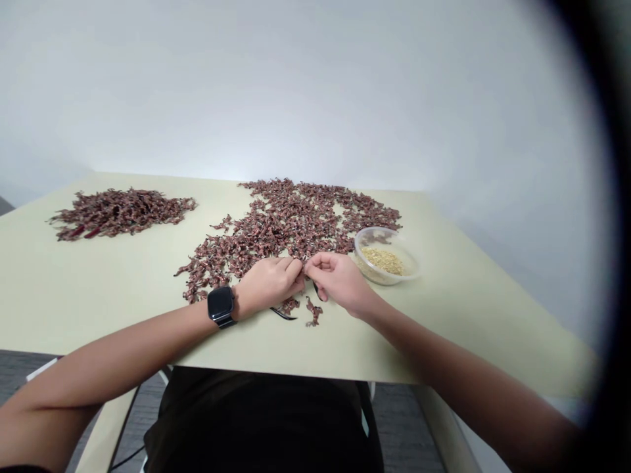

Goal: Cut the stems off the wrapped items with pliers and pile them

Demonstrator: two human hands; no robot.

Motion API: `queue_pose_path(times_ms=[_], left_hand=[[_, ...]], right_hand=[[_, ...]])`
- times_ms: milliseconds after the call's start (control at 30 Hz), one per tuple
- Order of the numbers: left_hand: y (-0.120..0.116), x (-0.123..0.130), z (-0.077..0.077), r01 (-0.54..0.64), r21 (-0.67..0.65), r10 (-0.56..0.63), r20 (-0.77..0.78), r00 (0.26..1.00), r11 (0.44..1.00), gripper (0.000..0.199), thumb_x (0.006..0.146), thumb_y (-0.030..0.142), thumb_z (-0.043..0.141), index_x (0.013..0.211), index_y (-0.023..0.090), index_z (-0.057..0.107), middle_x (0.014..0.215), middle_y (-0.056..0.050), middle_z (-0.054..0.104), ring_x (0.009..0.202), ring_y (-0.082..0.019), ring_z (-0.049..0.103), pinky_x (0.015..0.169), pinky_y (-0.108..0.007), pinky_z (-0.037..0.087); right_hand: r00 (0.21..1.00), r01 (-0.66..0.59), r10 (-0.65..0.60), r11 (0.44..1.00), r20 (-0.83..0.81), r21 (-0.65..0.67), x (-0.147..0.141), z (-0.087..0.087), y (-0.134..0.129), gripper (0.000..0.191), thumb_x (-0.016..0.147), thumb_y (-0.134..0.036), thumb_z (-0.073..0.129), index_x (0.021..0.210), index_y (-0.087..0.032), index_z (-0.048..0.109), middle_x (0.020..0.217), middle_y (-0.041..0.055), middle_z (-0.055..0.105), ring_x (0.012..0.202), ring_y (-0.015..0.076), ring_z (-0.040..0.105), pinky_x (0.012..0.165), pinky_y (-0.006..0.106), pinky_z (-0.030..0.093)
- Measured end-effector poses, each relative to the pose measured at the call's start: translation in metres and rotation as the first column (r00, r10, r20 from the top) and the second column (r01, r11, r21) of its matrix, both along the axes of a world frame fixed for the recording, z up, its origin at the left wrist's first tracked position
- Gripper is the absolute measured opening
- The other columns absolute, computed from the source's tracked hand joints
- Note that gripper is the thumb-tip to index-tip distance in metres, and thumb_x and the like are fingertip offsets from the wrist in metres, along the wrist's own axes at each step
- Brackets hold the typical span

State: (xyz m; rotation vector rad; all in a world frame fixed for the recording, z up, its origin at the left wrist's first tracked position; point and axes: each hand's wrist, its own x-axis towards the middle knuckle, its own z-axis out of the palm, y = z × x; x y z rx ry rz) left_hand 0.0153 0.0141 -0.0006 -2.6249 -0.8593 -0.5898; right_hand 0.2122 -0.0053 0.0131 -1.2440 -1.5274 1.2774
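Well, nearest to me is my dark shirt (256,420), with a grey floor (404,420) showing on either side of it below the pale yellow-green table (98,295). My forearms reach out over the near edge of the table. A black smartwatch (220,306) sits on my left wrist; its screen is dark and I can read no brand or writing on it or anywhere else.

My left hand (269,284) and right hand (338,282) meet just in front of the big spread, slightly right of the table's middle. My left fingertips (294,268) are curled together, and my right fingertips (311,264) are pinched together right beside them. Whatever they may be clamped on is hidden, so I cannot tell what it is. Just below my hands lie a thin dark curved strip (282,313) and two small clumps of dried reddish-brown pieces (313,311), apart from the main mass.

Farther out, a wide loose spread of the same dried pieces (290,223) covers the far middle of the table, touching my hands at its near side. A clear plastic bowl (387,231) of pale yellow grains (383,260) stands to the right, against the spread's near right edge. Well off to the left lies a denser heap of dried pieces (121,213). Behind the table rises a plain white wall (315,85).
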Motion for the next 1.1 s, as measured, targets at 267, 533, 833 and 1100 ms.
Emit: queue_pose_path(times_ms=[267,533,833,1100], left_hand=[[-0.002,0.001,0.004,-0.055,-0.186,0.063,0.038,0.997,0.981,0.021,0.103,0.031,0.046,0.088,0.018,0.054,0.076,-0.002,0.062,0.066,-0.016,0.060,0.059,-0.029,0.040],[-0.007,0.003,0.013,-0.076,-0.452,0.157,0.146,0.977,0.889,0.018,0.098,0.032,0.052,0.086,0.019,0.055,0.073,-0.001,0.062,0.062,-0.014,0.056,0.060,-0.026,0.037],[-0.010,0.004,0.013,-0.070,-0.435,0.148,0.149,0.978,0.898,0.018,0.098,0.031,0.052,0.085,0.018,0.055,0.073,-0.002,0.063,0.062,-0.014,0.057,0.060,-0.027,0.038],[-0.007,0.003,0.009,-0.111,-0.309,0.131,0.043,0.990,0.944,0.021,0.101,0.031,0.048,0.086,0.018,0.055,0.074,-0.003,0.063,0.066,-0.017,0.061,0.061,-0.029,0.040]], right_hand=[[0.994,-0.071,0.060,0.990,-0.091,-0.121,0.006,-0.002,0.007,0.022,0.087,-0.039,0.071,0.082,-0.018,0.065,0.057,-0.0043,0.055,0.044,0.0091,0.049,0.043,0.022,0.036],[0.975,-0.069,-0.010,0.934,0.221,0.351,0.010,-0.002,0.006,0.013,0.093,-0.034,0.065,0.091,-0.022,0.069,0.080,0.0017,0.066,0.067,0.0154,0.061,0.057,0.027,0.047],[0.901,-0.223,-0.054,0.793,0.429,0.567,0.011,-0.002,0.002,0.011,0.096,-0.024,0.055,0.091,-0.022,0.065,0.084,0.0039,0.064,0.078,0.0180,0.059,0.072,0.030,0.047],[0.994,-0.075,0.067,0.993,0.088,0.092,0.003,-0.006,0.001,0.020,0.095,-0.039,0.060,0.087,-0.020,0.062,0.064,-0.0023,0.062,0.046,0.0135,0.060,0.045,0.026,0.048]])
